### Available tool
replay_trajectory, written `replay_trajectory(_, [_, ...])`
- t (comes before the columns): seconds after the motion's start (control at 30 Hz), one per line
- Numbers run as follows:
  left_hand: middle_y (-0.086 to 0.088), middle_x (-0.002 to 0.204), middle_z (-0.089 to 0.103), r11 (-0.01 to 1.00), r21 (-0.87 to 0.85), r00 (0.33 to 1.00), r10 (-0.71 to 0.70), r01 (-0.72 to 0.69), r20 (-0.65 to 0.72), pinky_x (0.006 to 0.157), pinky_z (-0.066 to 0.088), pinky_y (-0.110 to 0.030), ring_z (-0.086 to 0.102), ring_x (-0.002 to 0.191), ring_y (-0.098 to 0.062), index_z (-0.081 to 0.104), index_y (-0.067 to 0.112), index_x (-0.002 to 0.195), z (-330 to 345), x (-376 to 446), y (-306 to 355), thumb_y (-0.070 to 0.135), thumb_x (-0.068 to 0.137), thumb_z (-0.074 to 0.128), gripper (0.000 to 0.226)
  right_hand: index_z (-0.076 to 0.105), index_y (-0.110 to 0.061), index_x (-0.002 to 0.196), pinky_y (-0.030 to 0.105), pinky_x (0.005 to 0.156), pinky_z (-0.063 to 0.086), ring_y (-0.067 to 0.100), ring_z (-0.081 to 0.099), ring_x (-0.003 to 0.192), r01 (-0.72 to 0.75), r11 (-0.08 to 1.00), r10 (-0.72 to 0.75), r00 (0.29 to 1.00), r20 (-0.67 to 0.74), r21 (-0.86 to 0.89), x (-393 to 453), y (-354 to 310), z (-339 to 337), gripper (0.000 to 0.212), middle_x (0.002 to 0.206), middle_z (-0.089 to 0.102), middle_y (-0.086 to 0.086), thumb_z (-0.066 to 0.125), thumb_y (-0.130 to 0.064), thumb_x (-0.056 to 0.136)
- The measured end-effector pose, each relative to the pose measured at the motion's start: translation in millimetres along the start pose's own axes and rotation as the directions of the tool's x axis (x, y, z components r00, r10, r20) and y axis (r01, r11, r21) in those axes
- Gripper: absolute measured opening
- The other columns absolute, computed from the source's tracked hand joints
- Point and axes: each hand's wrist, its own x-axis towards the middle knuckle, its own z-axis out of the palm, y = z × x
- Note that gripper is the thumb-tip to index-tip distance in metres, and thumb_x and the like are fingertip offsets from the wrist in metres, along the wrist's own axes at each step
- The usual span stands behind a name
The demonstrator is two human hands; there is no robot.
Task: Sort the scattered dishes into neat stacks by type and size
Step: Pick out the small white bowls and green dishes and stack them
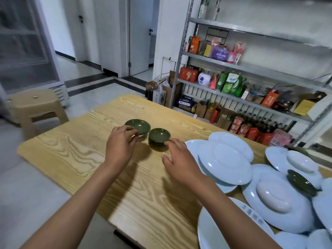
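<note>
**Left hand lifts a green bowl beside the green stack**

Head view: the left hand [120, 143] grips a green bowl [138, 125] at its near rim, fingers curled round the edge, thumb hidden from here. The bowl is tilted and appears lifted off the table [71, 151], with a pale foot showing under it by the fingertips.

Just right of that grip stands a second green bowl, the stack [159, 139]; it looks like more than one bowl nested, though the count cannot be told. The two green rims are near each other but apart.

The right hand [181, 159] is spread and relaxed, palm down, fingers loosely extended. Its forefinger tip reaches the near right rim of the stack; whether it touches or sits just short cannot be told. It holds nothing.

Right of the right hand lie the scattered pale blue plates [224, 159], overlapping one another, several upside down. Further right, a third green dish [301, 182] lies tilted on the plates, well apart from both hands.

Beyond the hands stand a beige stool [36, 106] to the left and metal shelves [251, 69] of packaged goods to the right.
</note>
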Motion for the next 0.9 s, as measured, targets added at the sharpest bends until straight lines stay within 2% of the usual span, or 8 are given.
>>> replay_trajectory(0.1, [-0.002,0.105,0.067,1.0,-0.01,0.999,-0.028,0.028,0.021,0.082,0.044,-0.035,0.053,0.098,-0.027,0.073,0.015,0.103,13,11,-13,0.018,0.084,0.069,0.02,0.037,-0.012,0.144,0.028,0.115,0.018,0.016,0.017,0.144,-0.002,1.0,0.001,1.0,0.014,0.026,12,-2,14,0.049,0.154,0.028,0.002,0.044,-0.029,0.099])
replay_trajectory(0.33, [-0.006,0.11,0.065,0.991,-0.111,0.988,0.085,-0.071,0.127,0.09,0.045,-0.039,0.054,0.103,-0.028,0.072,0.01,0.106,50,20,0,0.01,0.084,0.067,0.023,0.037,-0.013,0.144,0.03,0.116,0.022,0.015,0.019,0.142,-0.014,0.999,0.014,1.0,0.009,0.036,19,7,28,0.05,0.152,0.031,0.001,0.044,-0.027,0.097])
replay_trajectory(0.47, [-0.007,0.11,0.065,0.986,-0.131,0.977,0.128,-0.107,0.17,0.088,0.045,-0.039,0.054,0.101,-0.029,0.072,0.01,0.107,65,16,12,0.011,0.085,0.065,0.023,0.041,-0.014,0.14,0.027,0.112,0.022,0.014,0.023,0.139,-0.015,0.999,0.016,0.999,-0.035,0.028,13,17,20,0.047,0.149,0.034,0.0,0.047,-0.024,0.095])
replay_trajectory(0.57, [-0.007,0.113,0.064,0.99,-0.082,0.966,0.127,-0.111,0.223,0.088,0.043,-0.039,0.052,0.102,-0.029,0.071,0.011,0.109,71,14,15,0.014,0.087,0.063,0.023,0.04,-0.015,0.141,0.026,0.112,0.021,0.014,0.021,0.14,-0.034,0.999,0.035,0.999,-0.042,0.018,5,24,9,0.046,0.15,0.033,0.0,0.047,-0.024,0.096])
replay_trajectory(0.7, [-0.011,0.125,0.059,0.997,0.005,0.955,0.071,-0.076,0.288,0.098,0.039,-0.042,0.048,0.114,-0.033,0.066,0.013,0.118,72,11,18,0.02,0.086,0.065,0.033,0.04,-0.015,0.142,0.029,0.112,0.022,0.015,0.021,0.142,-0.073,0.997,0.074,0.995,-0.072,0.012,-10,34,-10,0.047,0.151,0.033,0.001,0.047,-0.027,0.097])
replay_trajectory(0.8, [-0.016,0.143,0.042,0.993,0.094,0.927,0.032,-0.072,0.374,0.11,0.028,-0.048,0.035,0.13,-0.039,0.048,0.018,0.138,73,9,28,0.025,0.084,0.066,0.057,0.042,-0.013,0.141,0.028,0.112,0.022,0.017,0.024,0.14,-0.104,0.994,0.106,0.988,-0.111,0.021,-26,47,-29,0.046,0.151,0.036,0.002,0.048,-0.025,0.097])
replay_trajectory(0.9, [-0.019,0.149,0.031,0.974,0.182,0.91,0.048,-0.134,0.411,0.109,0.024,-0.054,0.024,0.133,-0.047,0.034,0.019,0.145,72,9,53,0.031,0.086,0.063,0.067,0.043,-0.013,0.141,0.026,0.113,0.019,0.015,0.022,0.142,-0.169,0.985,0.173,0.972,-0.161,0.042,-49,67,-45,0.046,0.153,0.034,0.001,0.05,-0.024,0.097])
